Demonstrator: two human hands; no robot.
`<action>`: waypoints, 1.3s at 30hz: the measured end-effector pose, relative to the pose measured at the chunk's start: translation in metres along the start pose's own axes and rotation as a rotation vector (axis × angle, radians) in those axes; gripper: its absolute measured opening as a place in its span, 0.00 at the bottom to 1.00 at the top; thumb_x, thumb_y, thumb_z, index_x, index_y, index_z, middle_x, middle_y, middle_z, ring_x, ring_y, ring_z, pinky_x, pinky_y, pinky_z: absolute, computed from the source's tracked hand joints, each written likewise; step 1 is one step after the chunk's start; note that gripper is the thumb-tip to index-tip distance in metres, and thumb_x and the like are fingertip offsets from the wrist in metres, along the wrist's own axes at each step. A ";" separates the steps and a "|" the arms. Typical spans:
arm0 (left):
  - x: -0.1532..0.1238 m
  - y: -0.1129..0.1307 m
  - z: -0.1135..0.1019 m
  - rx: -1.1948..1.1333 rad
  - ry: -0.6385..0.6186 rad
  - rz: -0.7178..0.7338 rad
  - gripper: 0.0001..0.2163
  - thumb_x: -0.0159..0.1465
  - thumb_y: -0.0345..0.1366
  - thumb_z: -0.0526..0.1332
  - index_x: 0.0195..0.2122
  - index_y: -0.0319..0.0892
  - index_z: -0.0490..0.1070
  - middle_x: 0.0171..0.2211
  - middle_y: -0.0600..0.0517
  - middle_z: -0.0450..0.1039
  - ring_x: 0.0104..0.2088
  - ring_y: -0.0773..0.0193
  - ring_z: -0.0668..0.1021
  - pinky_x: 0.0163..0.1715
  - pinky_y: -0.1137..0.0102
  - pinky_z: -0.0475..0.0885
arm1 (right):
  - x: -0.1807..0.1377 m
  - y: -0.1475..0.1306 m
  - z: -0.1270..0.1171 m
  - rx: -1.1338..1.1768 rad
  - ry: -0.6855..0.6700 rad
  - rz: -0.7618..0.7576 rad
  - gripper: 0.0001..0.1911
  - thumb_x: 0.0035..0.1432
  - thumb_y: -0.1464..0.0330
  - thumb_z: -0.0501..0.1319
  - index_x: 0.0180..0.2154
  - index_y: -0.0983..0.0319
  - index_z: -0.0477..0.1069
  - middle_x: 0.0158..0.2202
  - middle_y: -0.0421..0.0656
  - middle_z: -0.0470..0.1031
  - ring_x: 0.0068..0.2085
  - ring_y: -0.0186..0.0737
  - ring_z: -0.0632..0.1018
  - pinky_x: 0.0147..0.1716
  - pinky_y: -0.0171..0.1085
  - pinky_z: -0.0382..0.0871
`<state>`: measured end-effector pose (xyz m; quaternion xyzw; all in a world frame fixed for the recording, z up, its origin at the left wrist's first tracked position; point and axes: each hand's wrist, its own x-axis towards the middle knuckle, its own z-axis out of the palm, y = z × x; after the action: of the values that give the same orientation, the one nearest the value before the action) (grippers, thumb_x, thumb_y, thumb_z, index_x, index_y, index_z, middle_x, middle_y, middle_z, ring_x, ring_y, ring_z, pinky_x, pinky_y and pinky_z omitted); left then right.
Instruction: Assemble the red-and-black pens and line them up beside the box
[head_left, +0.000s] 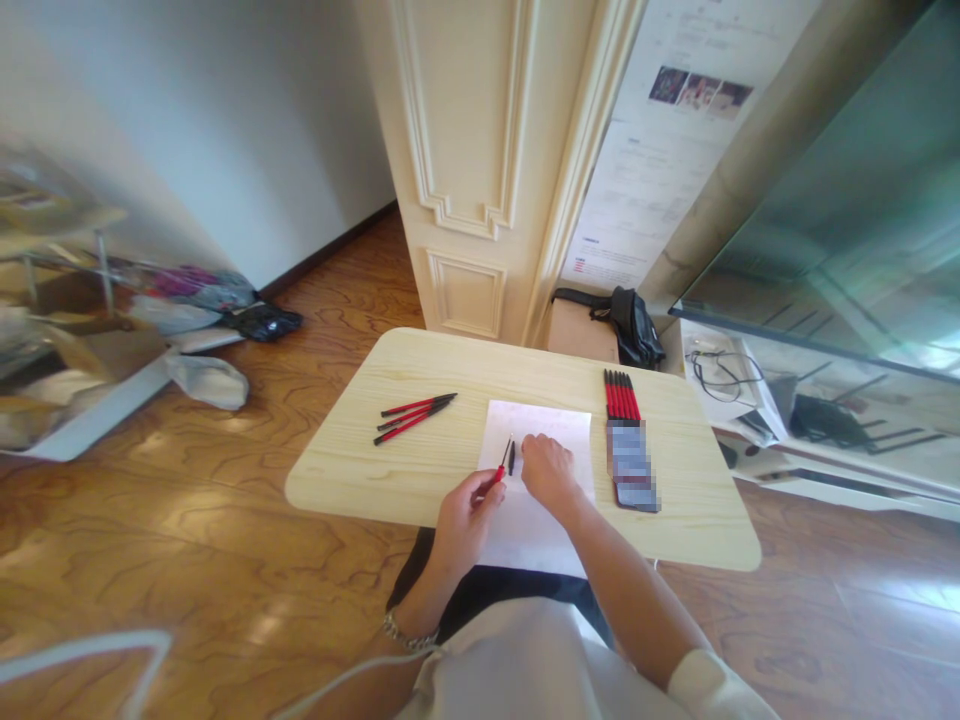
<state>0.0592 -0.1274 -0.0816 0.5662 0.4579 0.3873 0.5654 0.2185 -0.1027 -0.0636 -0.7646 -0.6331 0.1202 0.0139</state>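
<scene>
My left hand (pixel 466 512) is closed on a red pen (pixel 503 463), its tip pointing up over a white sheet of paper (pixel 534 440). My right hand (pixel 549 470) is curled shut beside it and pinches a small black pen cap (pixel 511 457). Both hands hover over the sheet on a small light wooden table (pixel 420 455). Three red and black pens (pixel 414 413) lie loose on the table to the left. On the right a box of pens (pixel 628 452) lies open with several red pens sticking out.
The table stands on a wooden floor (pixel 187 540). A cream panelled door (pixel 480 170) rises behind it. A black bag (pixel 634 325) rests on a cardboard box. A glass-topped low cabinet (pixel 825 400) is at right. Bags and clutter (pixel 112 330) sit at left.
</scene>
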 end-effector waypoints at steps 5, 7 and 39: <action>-0.001 0.001 0.002 0.019 -0.007 0.001 0.16 0.61 0.45 0.59 0.44 0.39 0.72 0.36 0.47 0.77 0.35 0.60 0.78 0.37 0.68 0.73 | -0.010 0.011 0.006 0.132 0.078 -0.029 0.14 0.55 0.77 0.52 0.41 0.63 0.71 0.40 0.51 0.72 0.44 0.47 0.73 0.40 0.40 0.65; -0.002 0.002 0.003 0.030 -0.006 0.002 0.16 0.61 0.45 0.58 0.44 0.39 0.73 0.36 0.47 0.77 0.35 0.60 0.78 0.36 0.68 0.72 | -0.011 0.022 0.005 0.316 0.105 -0.034 0.13 0.58 0.75 0.52 0.40 0.62 0.72 0.40 0.50 0.73 0.43 0.44 0.73 0.42 0.40 0.64; -0.008 0.014 0.016 0.200 -0.158 0.081 0.13 0.64 0.40 0.55 0.45 0.41 0.72 0.41 0.48 0.76 0.37 0.61 0.77 0.37 0.70 0.72 | -0.038 0.038 -0.065 0.933 0.175 -0.102 0.09 0.56 0.64 0.59 0.36 0.60 0.75 0.30 0.41 0.77 0.30 0.36 0.74 0.29 0.34 0.64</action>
<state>0.0733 -0.1390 -0.0681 0.6665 0.4252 0.3163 0.5244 0.2622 -0.1385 -0.0004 -0.6520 -0.5446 0.3259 0.4148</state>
